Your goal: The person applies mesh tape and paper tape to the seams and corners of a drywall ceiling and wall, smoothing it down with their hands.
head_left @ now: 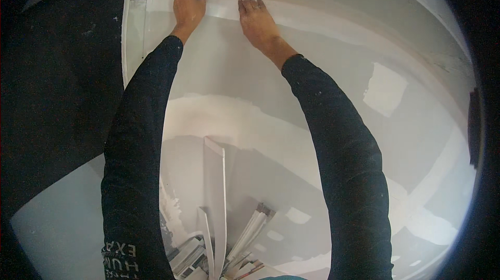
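Both my arms, in dark sleeves, reach up to where the grey drywall [229, 66] meets the surface above it. A pale, smooth band [224, 8] runs along this joint between my hands. My left hand [189, 7] is closed at the band's left part, fingers curled in and whitish at the tips. A short way to its right, my right hand [256, 18] touches the joint with bent, bunched fingers, also smeared white. Whatever either hand pinches is too small or too hidden to make out.
A dark opening [62, 61] lies left of the wall's pale vertical edge [125, 35]. White patches [385, 88] of filler mark the wall. Below, long white strips [214, 196] lean against it beside a bundle of narrow profiles [252, 230] and several stacked offcuts [188, 259].
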`<state>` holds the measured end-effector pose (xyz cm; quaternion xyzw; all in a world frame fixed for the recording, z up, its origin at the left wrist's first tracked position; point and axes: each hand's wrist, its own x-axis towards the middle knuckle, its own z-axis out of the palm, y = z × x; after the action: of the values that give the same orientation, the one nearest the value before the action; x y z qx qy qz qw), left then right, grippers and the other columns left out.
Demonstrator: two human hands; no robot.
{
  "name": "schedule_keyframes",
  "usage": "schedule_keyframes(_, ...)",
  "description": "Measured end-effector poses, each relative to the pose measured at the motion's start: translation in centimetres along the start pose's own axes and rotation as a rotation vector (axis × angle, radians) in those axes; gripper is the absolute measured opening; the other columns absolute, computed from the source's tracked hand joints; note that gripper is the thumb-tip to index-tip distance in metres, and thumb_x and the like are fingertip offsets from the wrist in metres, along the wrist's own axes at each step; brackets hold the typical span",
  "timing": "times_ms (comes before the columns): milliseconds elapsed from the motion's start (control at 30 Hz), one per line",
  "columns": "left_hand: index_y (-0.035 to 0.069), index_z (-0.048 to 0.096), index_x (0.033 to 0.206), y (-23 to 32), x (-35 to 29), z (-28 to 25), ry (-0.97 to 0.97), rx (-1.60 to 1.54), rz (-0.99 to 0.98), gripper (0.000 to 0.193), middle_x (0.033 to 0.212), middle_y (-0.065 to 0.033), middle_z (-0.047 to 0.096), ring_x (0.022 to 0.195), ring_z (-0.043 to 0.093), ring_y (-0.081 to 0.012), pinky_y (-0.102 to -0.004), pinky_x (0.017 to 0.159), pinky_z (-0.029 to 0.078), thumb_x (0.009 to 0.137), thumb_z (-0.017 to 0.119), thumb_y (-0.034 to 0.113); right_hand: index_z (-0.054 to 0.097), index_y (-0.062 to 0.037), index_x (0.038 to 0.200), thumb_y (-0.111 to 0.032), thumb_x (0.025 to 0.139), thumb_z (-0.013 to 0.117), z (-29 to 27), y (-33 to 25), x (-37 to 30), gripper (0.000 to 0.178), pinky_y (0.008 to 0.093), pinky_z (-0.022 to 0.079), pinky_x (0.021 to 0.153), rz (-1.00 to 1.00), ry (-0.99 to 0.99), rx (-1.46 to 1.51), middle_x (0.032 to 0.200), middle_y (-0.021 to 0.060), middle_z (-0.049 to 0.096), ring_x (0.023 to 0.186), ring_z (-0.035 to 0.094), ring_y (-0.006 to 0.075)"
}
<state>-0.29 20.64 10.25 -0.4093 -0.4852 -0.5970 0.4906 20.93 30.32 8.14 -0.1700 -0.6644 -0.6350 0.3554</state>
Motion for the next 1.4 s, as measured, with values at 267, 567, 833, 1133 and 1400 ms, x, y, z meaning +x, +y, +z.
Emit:
schedule_keyframes(267,-0.001,0.074,0.099,0.9,0.0,-0.7,-0.021,0.001,-0.065,0.027,0.093,-0.0234,0.075,0.094,0.072,-0.0435,-0.0503,0.085,0.057,0.085,0.078,0.021,0.045,0.0057,0.151,-0.023,0.102,0.051,1.2,-0.6,0.8,0.057,0.0562,0.034,0.119,0.12,-0.005,0.046,0.162,0.0198,0.041,0.15,0.039,0.0332)
schedule_keyframes(567,0.002,0.075,0.101,-3.5,1.1,-3.8,-0.027,0.164,0.102,0.02,0.097,-0.0224,0.075,0.092,0.073,-0.0424,-0.0498,0.086,0.057,0.085,0.074,0.014,0.044,0.005,0.151,-0.017,0.099,0.057,0.3,-4.4,3.0,0.058,0.0515,0.033,0.122,0.089,0.051,0.226,0.158,0.0205,0.046,0.147,0.045,0.0327)
schedule_keyframes(833,0.005,0.069,0.103,-3.3,1.0,-8.3,-0.1,0.423,0.27,0.023,0.098,-0.0191,0.075,0.094,0.073,-0.0405,-0.0503,0.082,0.057,0.087,0.079,0.018,0.046,0.0017,0.149,-0.011,0.1,0.051,0.5,-5.3,5.9,0.05,0.0486,0.038,0.118,0.221,0.177,0.461,0.155,0.019,0.05,0.142,0.049,0.032)
schedule_keyframes(1133,0.003,0.068,0.102,-4.0,0.9,-10.2,-0.005,0.161,0.339,0.021,0.095,-0.0179,0.073,0.09,0.07,-0.0387,-0.0486,0.081,0.053,0.083,0.075,0.001,0.04,0.0016,0.154,-0.024,0.096,0.066,-0.4,-6.7,6.6,0.068,0.0513,0.035,0.118,0.309,0.076,0.341,0.158,0.0182,0.047,0.145,0.046,0.0313)
schedule_keyframes(1400,0.002,0.067,0.1,-6.1,1.6,-10.2,0.107,0.228,0.42,0.022,0.097,-0.0181,0.072,0.097,0.068,-0.0389,-0.0494,0.086,0.051,0.08,0.075,0.0,0.044,0.0027,0.149,-0.019,0.092,0.068,-1.5,-6.6,7.1,0.065,0.0496,0.038,0.117,0.265,-0.004,0.343,0.152,0.0182,0.051,0.144,0.047,0.0313)
